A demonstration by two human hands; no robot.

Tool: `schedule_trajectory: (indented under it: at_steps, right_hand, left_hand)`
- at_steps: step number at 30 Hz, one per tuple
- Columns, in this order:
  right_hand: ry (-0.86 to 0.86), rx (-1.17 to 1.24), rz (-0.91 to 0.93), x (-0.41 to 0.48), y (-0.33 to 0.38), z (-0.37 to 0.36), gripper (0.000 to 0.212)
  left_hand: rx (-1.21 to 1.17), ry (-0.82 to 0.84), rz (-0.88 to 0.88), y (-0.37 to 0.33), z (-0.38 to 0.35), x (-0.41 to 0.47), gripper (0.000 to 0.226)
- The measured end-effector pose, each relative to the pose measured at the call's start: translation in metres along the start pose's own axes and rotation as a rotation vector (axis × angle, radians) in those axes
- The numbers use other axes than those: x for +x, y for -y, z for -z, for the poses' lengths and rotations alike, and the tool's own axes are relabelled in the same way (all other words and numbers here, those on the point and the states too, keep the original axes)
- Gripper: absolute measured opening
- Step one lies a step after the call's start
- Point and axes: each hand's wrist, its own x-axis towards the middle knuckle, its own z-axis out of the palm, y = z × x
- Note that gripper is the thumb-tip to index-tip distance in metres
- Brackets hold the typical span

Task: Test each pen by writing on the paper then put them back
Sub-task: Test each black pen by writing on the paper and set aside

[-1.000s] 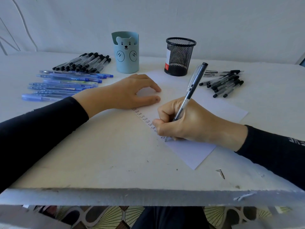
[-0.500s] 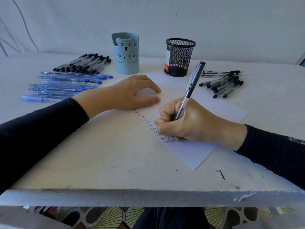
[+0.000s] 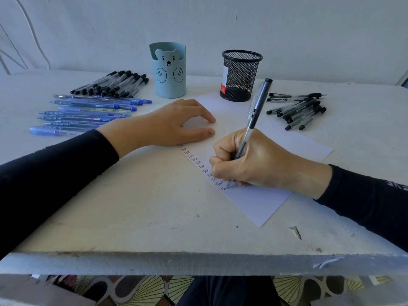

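A white sheet of paper [image 3: 260,202] lies slanted on the table, with a column of handwritten "Test" words down its left edge. My right hand [image 3: 254,164] grips a clear black-capped pen [image 3: 254,115] with its tip on the paper at the bottom of that column. My left hand [image 3: 174,127] rests on the paper's upper left part, fingertips and thumb pressing it down. Several black pens [image 3: 300,111] lie in a pile at the right. More black pens [image 3: 114,83] and several blue pens [image 3: 88,113] lie at the left.
A light-blue bear-faced pen cup [image 3: 169,71] and a black mesh pen cup [image 3: 240,75] stand at the back of the table, close to the wall. The table's worn front edge [image 3: 198,261] runs below my arms. A small screw [image 3: 295,231] lies near it.
My right hand with the pen has crept slightly down the column as another word is written. My left hand has stayed in place.
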Motion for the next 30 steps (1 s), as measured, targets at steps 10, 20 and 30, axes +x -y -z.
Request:
schedule_trajectory:
  at_steps: [10,20,30]
  right_hand:
    - [0.001,0.013,0.008,0.002,-0.003,0.001,0.045]
    - [-0.02,0.088,0.097,0.004,-0.008,0.003,0.045]
    - [-0.221,-0.066,0.166,0.014,-0.012,0.034,0.031]
  left_hand:
    - [-0.001,0.011,0.006,0.001,0.001,0.0,0.046]
    - [0.002,0.02,0.01,0.001,0.001,0.0,0.062]
    - [0.057,-0.079,-0.041,0.014,0.002,-0.003,0.035]
